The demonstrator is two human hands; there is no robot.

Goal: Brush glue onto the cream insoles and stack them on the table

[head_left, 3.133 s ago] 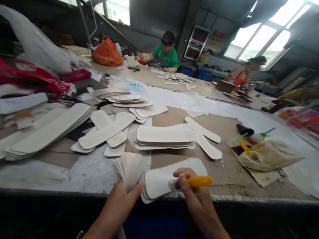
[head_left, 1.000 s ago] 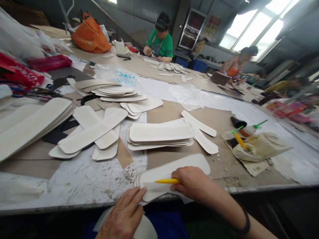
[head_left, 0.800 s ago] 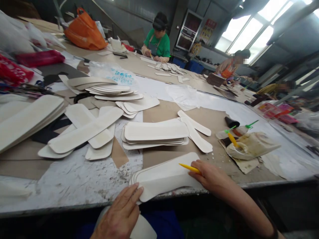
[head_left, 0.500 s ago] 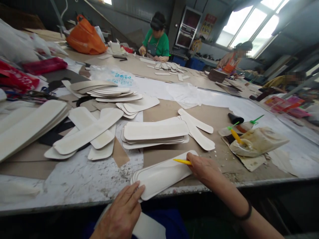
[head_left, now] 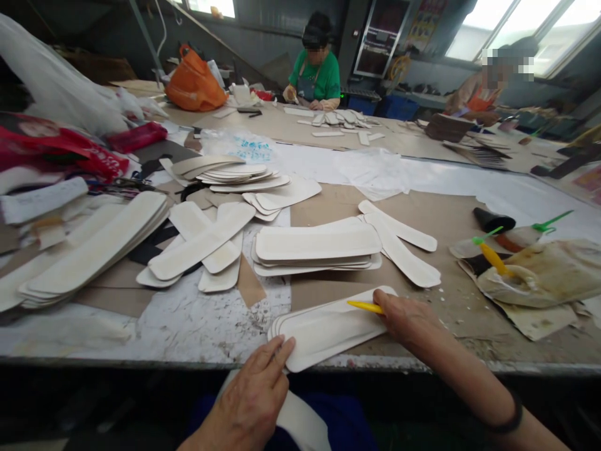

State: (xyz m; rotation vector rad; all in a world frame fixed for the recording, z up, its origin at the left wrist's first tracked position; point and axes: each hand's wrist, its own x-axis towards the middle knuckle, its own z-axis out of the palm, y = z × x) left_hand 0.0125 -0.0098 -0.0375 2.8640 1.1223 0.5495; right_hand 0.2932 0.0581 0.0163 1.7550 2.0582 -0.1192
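Fanned at the table's near edge is a small stack of white, round-cornered strips (head_left: 335, 331). My left hand (head_left: 256, 388) lies over the stack's near left end, fingers stretched out and their tips on the strips; its thumb is hidden. At the far right end, my right hand (head_left: 408, 319) is closed round a thin yellow pointed tool (head_left: 365, 307), its tip over the top strip. Below my left hand, a larger white piece (head_left: 305, 421) lies on my blue-clad lap. Just behind the stack sits another pile of white strips (head_left: 319, 243).
Crossed white strips (head_left: 206, 247) and a fanned pile (head_left: 94, 250) lie left. On the right are a stained bag (head_left: 549, 275) with a yellow tool in it, small green-tipped bottles (head_left: 521, 237) and a black cone (head_left: 493, 219). Across the table sits a person in green (head_left: 323, 81).
The view has swung left, so everything appears farther right. Both hands keep about the same place on the stack, and the yellow tool stays over the top strip.
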